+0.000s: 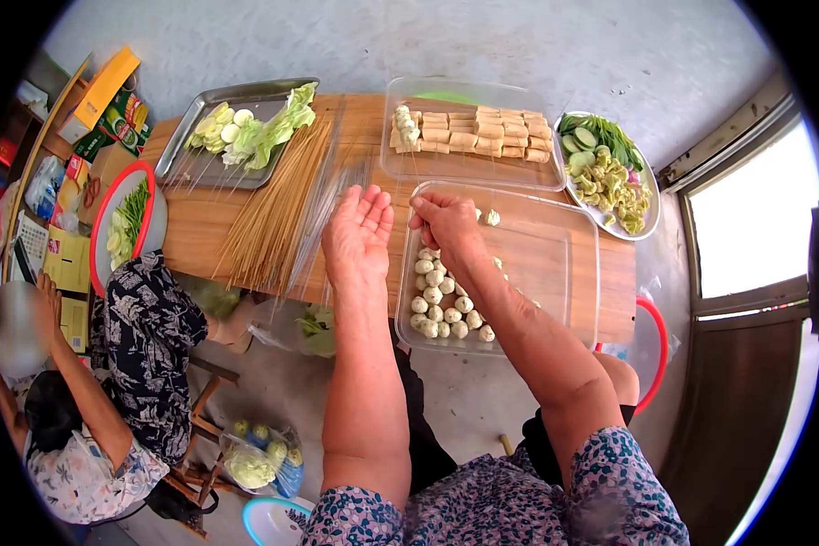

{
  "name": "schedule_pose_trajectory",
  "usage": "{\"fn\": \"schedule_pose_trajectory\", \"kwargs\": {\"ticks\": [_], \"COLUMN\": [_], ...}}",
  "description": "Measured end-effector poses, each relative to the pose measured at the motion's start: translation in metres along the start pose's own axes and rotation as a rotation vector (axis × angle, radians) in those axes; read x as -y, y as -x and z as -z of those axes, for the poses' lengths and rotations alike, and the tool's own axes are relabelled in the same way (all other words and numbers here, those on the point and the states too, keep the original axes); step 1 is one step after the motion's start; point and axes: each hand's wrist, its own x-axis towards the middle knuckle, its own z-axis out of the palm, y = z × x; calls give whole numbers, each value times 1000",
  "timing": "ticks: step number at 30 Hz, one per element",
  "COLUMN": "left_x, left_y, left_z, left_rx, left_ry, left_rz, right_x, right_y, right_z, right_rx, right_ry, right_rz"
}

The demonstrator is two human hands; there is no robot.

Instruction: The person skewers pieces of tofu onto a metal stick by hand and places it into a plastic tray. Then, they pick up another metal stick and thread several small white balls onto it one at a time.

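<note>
My left hand [358, 235] hovers open, fingers spread, over the wooden table's [200, 227] near edge, beside a fan of bare bamboo skewers [268, 205]. My right hand [446, 226] is inside a clear plastic tray [555, 273]. Its fingertips are pinched together at the top end of a skewered row of white balls [428, 278]. More skewered white balls [455, 314] lie in the tray's near left corner. One loose ball [491, 217] lies just right of my right hand.
At the back, a second clear tray [473, 168] holds tan rolls. A metal tray [191, 164] holds greens. A plate of vegetables [610, 182] is at far right. A person in a patterned top [146, 346] sits at left. Bags [259, 455] lie on the floor.
</note>
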Motion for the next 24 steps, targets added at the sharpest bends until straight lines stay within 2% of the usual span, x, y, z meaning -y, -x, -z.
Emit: {"fn": "schedule_pose_trajectory", "kwargs": {"ticks": [10, 24], "left_x": [-3, -11], "left_y": [4, -1], "left_z": [2, 11], "left_rx": [-3, 0], "left_ry": [19, 30], "left_rz": [32, 19], "right_x": [-14, -24], "right_y": [-38, -22], "right_z": [-17, -23], "right_rx": [-86, -68], "right_ry": [26, 50], "right_rz": [10, -23]}}
